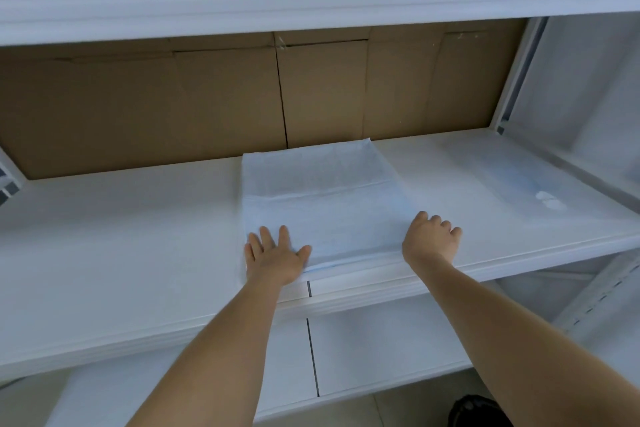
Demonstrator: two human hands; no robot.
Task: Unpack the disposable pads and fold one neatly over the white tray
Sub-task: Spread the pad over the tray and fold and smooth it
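A white shelf [121, 236] carries everything, with brown cardboard [173, 104] closing off its back edge. A folded white pad [322, 198] with a pale blue border lies flat on it near the middle, reaching from close to the back edge to the front edge, and a clear plastic wrapper [519, 180] lies flat near the right end, well apart from the pad. At the front edge the left hand [273, 255] rests with flat, spread fingers on the pad's near left corner, and the right hand [431, 239] sits with curled fingers at its near right corner.

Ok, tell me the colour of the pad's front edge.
Pale blue along the pad's front edge, the rest white; the head view shows it.
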